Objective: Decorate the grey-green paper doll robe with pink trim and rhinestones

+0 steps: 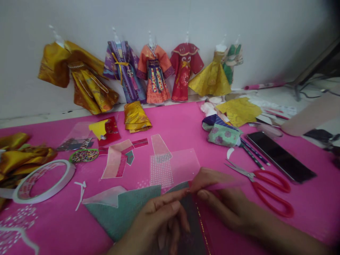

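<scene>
My left hand (164,216) is at the bottom centre, its index finger stretched out so that its tip meets the fingers of my right hand. My right hand (220,202) is bent with thumb and index finger close together; a blurred, thin translucent pink strip (228,183) shows at its fingers. Whatever lies between the fingertips is too small to tell. Under both hands is a dark piece with a gold-dotted edge (202,223) beside dark red material. A green fabric piece (127,209) with a pale edge lies left of my left hand.
Red-handled scissors (273,180) and a black phone (281,156) lie to the right. A tape roll (44,180) lies left. Small cut pieces (117,159) and a rhinestone sheet (161,171) sit mid-table. Several miniature dresses (155,72) stand along the wall, near fabric scraps (239,109).
</scene>
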`<state>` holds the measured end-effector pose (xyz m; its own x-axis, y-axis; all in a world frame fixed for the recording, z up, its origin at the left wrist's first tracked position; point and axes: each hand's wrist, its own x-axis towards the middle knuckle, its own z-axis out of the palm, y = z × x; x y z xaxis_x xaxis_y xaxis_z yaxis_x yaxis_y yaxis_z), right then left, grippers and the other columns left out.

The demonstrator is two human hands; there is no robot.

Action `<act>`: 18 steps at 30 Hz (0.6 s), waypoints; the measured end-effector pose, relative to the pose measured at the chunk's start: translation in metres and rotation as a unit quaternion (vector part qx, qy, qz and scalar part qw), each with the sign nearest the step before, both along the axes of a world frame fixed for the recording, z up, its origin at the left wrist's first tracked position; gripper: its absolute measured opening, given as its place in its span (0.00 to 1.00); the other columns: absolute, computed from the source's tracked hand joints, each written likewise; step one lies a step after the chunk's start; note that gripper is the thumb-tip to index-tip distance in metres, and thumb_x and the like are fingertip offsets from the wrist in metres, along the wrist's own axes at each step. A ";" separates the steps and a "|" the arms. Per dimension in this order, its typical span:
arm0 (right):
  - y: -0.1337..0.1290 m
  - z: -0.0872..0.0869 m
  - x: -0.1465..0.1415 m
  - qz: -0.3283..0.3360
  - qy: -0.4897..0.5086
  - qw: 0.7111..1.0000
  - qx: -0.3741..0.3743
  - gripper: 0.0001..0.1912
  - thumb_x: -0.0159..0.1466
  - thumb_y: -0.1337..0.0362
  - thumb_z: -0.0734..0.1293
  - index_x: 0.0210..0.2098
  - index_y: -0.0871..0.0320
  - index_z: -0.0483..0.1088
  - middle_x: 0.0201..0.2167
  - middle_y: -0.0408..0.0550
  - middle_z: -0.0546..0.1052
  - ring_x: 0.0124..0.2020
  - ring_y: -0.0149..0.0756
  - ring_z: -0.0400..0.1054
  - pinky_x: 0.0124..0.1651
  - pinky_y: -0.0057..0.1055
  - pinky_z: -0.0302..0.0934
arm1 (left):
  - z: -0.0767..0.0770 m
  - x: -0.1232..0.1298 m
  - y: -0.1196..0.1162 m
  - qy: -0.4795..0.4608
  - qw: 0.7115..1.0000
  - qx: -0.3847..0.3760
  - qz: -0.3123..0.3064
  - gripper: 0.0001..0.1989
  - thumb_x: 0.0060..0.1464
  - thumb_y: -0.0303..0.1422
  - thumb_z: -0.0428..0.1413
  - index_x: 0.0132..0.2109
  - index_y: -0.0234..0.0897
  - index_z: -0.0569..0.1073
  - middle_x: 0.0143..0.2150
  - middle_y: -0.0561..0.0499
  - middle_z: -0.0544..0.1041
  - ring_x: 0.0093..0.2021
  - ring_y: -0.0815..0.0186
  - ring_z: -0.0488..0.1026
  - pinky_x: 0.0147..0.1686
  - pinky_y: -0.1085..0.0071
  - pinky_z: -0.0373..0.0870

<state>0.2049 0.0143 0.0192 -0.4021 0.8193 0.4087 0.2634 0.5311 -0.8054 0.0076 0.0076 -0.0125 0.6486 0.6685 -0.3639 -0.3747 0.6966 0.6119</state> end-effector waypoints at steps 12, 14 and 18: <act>0.007 -0.016 -0.003 -0.006 -0.028 0.996 0.083 0.12 0.63 0.73 0.61 0.42 0.53 0.68 0.32 0.44 0.76 0.33 0.34 0.69 0.34 0.32 0.62 | 0.000 0.001 0.001 0.018 1.000 0.012 -0.016 0.10 0.54 0.34 0.57 0.43 0.35 0.75 0.22 0.53 0.74 0.15 0.76 0.65 0.12 0.81 0.47; 0.005 -0.019 -0.004 -0.015 -0.045 0.996 0.074 0.11 0.62 0.74 0.62 0.40 0.53 0.67 0.32 0.44 0.75 0.33 0.34 0.68 0.34 0.32 0.62 | 0.002 0.002 -0.001 0.041 0.999 0.018 0.002 0.08 0.55 0.34 0.55 0.38 0.35 0.75 0.21 0.53 0.74 0.15 0.77 0.64 0.13 0.81 0.46; 0.004 -0.024 -0.004 -0.014 -0.061 0.994 0.094 0.08 0.61 0.72 0.63 0.38 0.54 0.66 0.30 0.43 0.74 0.31 0.34 0.67 0.32 0.32 0.60 | 0.006 0.003 -0.002 0.047 0.999 0.025 -0.008 0.09 0.56 0.34 0.54 0.34 0.34 0.75 0.22 0.52 0.74 0.15 0.78 0.63 0.13 0.80 0.46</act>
<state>0.2012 0.0185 -0.0052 -0.4368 0.7446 0.5048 0.3689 0.6601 -0.6543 0.0108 0.0052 -0.0066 0.6247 0.6765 -0.3901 -0.3026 0.6702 0.6776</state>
